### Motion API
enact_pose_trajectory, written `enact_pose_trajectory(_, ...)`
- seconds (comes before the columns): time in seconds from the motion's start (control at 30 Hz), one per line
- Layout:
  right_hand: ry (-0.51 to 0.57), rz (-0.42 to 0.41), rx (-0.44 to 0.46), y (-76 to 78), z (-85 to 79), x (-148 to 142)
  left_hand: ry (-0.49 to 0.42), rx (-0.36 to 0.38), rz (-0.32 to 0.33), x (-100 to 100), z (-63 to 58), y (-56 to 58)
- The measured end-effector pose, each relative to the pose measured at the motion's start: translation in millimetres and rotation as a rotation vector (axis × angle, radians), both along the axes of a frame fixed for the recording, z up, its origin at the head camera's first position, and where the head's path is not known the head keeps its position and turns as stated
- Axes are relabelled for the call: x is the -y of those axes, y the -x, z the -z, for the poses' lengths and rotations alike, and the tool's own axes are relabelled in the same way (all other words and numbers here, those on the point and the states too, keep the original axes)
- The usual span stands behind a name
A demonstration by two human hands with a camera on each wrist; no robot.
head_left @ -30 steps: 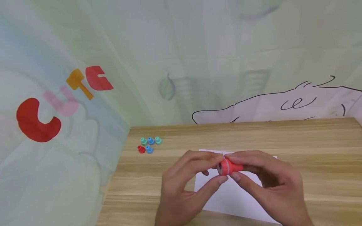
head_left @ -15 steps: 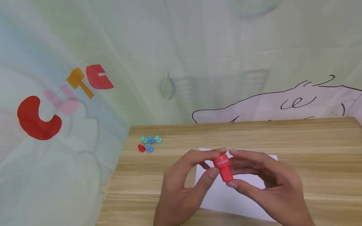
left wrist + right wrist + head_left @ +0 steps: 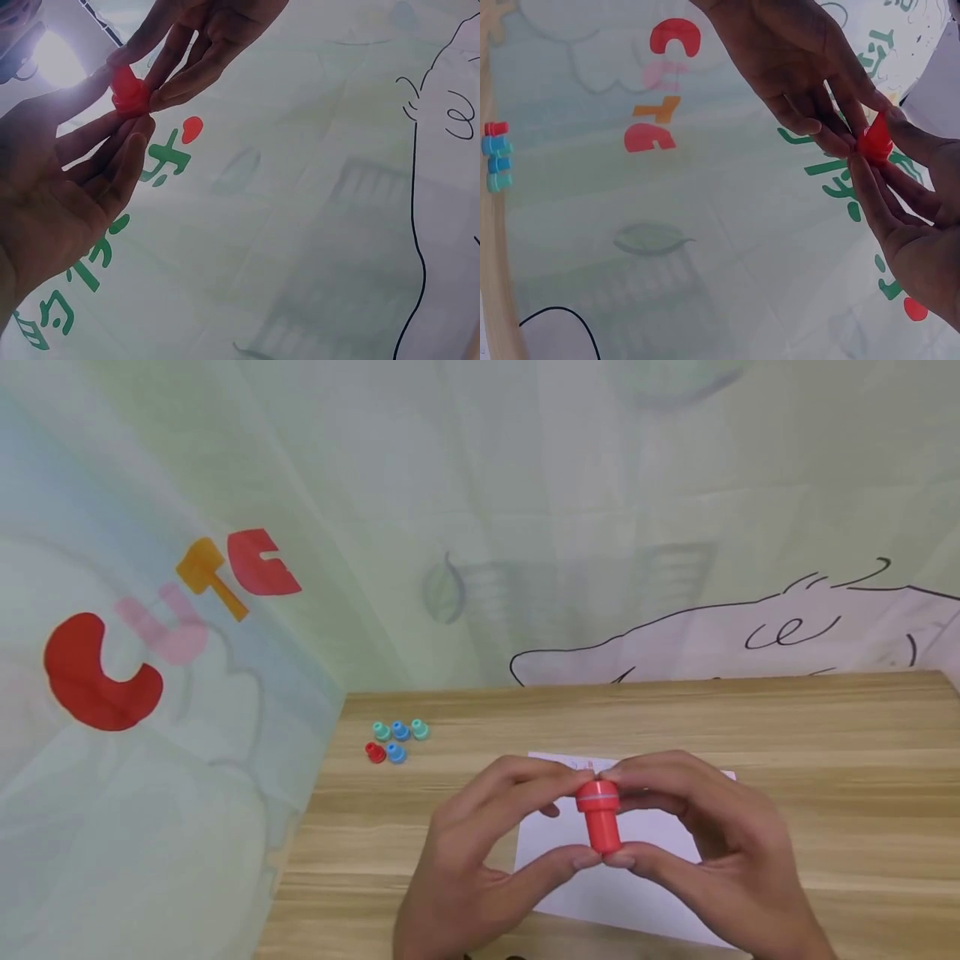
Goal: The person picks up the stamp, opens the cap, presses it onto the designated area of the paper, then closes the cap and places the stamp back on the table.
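Note:
A red toy stamp (image 3: 602,828) with a pale band stands nearly upright in the air, its wide end up and narrow end down. My left hand (image 3: 480,860) pinches it, index finger at the top and thumb at the bottom. On the other side, my right hand (image 3: 723,847) pinches it the same way. In the left wrist view the red stamp (image 3: 129,91) sits between both sets of fingertips, and the right wrist view shows the stamp (image 3: 875,140) likewise. Below the hands lies a white sheet of paper (image 3: 622,897), partly covered, with small faint marks near its top edge.
Several small stamps in green and blue (image 3: 396,753), plus a red one (image 3: 375,752), stand grouped at the back left of the wooden table (image 3: 360,852). A printed cloth (image 3: 390,527) hangs behind the table and along its left side.
The stamp has turned from lying sideways, wide end to the left, through a tilt to nearly upright with its wide end up. My left thumb has moved down to its narrow end.

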State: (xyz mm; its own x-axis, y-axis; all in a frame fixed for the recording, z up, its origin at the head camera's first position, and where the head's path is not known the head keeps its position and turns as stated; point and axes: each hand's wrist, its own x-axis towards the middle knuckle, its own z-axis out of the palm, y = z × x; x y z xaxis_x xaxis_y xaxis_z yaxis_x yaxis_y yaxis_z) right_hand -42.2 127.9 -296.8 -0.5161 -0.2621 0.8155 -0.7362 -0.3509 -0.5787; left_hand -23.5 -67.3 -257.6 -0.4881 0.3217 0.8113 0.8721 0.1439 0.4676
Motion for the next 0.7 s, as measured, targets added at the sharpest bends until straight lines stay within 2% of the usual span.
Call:
enact_pose_trajectory(0.4, 0.005, -0.003, -0.062, 5.0, 2.0, 0.3, 0.033, -0.085, -0.041, -2.4, 1.2, 2.1)
enact_pose_trajectory(0.5, -0.019, 0.021, -0.015, 2.2, 1.3, 0.6, 0.030, -0.046, -0.034, -1.2, -0.1, 0.3)
enact_pose_trajectory(0.6, -0.040, 0.063, 0.073, -1.2, 1.0, 0.8, 0.034, -0.021, -0.049, -0.6, -0.7, -0.6)
enact_pose_trajectory(0.7, -0.038, 0.092, 0.155, -3.3, 0.5, 0.3, 0.053, -0.065, -0.084, -0.5, 1.4, 1.1)
